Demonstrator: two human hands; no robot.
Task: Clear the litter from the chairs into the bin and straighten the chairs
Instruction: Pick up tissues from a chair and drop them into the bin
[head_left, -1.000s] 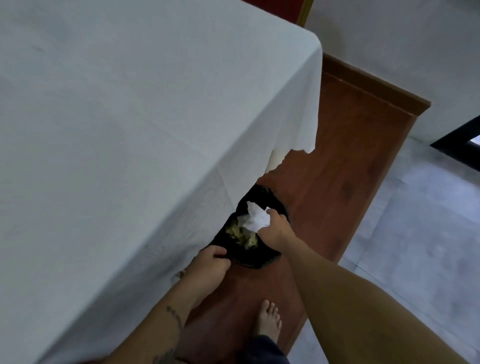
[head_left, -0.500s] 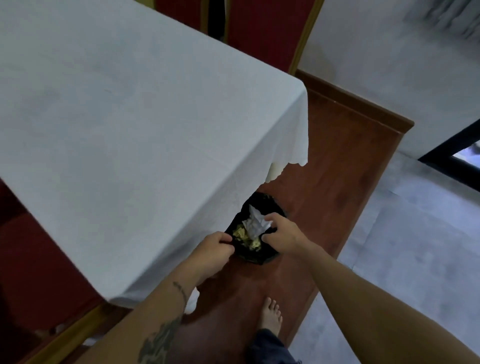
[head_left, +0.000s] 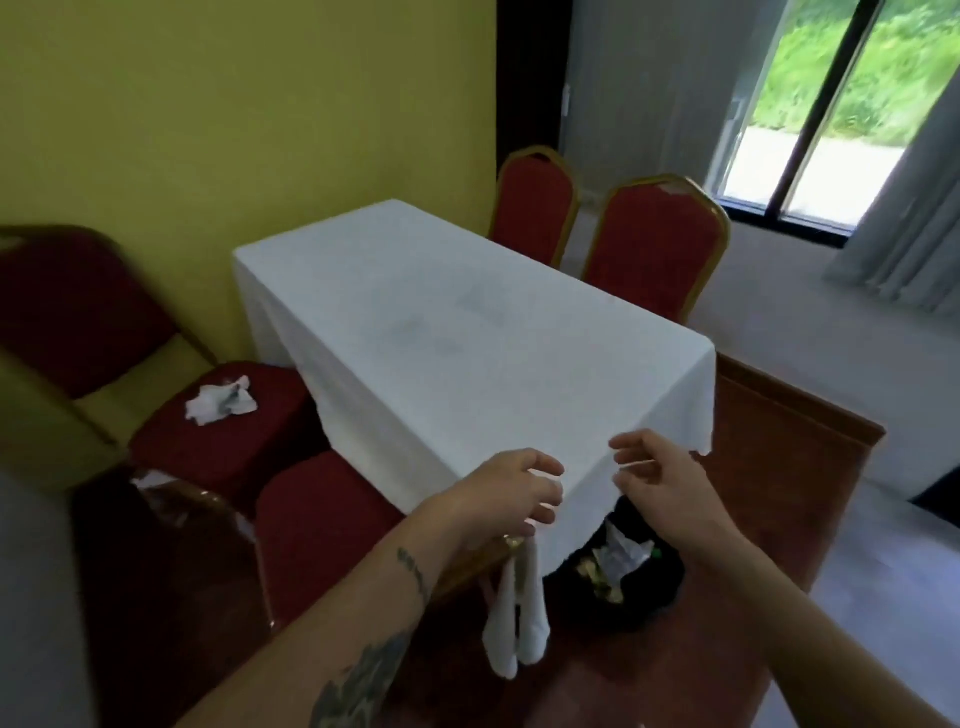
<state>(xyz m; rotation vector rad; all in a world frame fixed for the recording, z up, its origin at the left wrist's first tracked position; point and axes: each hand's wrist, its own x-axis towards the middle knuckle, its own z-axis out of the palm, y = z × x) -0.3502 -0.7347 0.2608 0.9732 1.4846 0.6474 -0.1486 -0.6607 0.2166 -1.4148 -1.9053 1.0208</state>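
A black bin (head_left: 657, 597) stands on the floor under the near table corner, holding crumpled white paper (head_left: 626, 553) and yellowish scraps. My left hand (head_left: 511, 491) and my right hand (head_left: 662, 475) hover above it at the tablecloth's edge, both empty with fingers apart. Crumpled white litter (head_left: 221, 402) lies on the seat of a red chair (head_left: 223, 431) at the left. A second red chair (head_left: 317, 519) stands nearer me, its seat bare.
A table with a white cloth (head_left: 452, 343) fills the middle. Two red chairs (head_left: 654, 244) stand at its far side. A yellow wall is at the left, a window with grey curtains at the right. Reddish wooden flooring (head_left: 769, 467) lies under the bin.
Both hands have let go of the bin and the paper and risen to table height. The paper now lies in the bin. The view has lifted up to the room.
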